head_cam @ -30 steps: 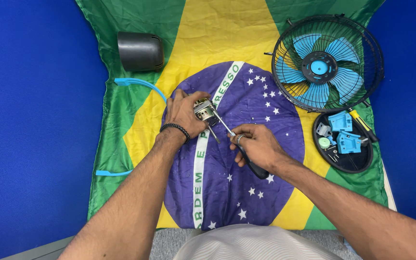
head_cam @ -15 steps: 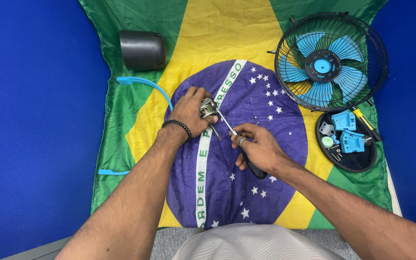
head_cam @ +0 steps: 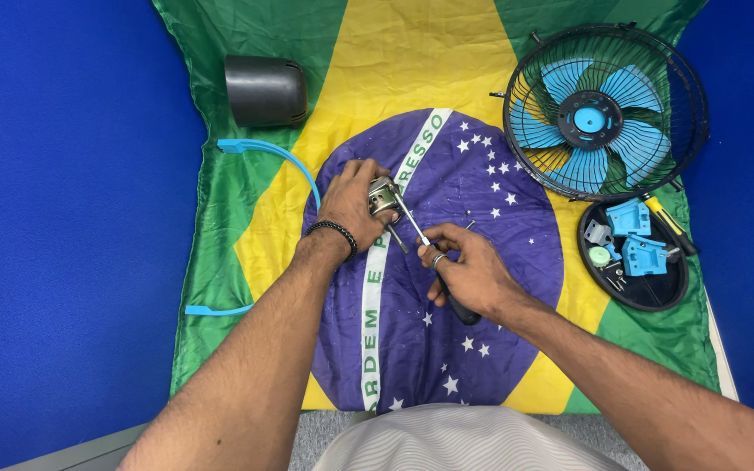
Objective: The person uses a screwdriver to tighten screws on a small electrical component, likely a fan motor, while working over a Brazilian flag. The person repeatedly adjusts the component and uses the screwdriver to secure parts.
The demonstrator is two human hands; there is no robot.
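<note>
We grip a small metal motor in our left hand, fingers clenched around its body; it sits above the blue disc of the flag cloth spread over the blue desk. A thin shaft sticks out below the motor toward us. Our right hand is closed around a screwdriver: black handle end showing under the palm, metal shank running up and left so the tip meets the motor's face. Left wrist carries a dark bead bracelet.

Around the work: dark grey rear housing lies on the cloth, far left of the motor. A curved blue plastic strip lies just left of our left hand. Caged fan head with blue blades rests at far right. Below it, a black round base holds blue plastic parts and small fittings; a yellow-handled tool lies at its upper right edge.
</note>
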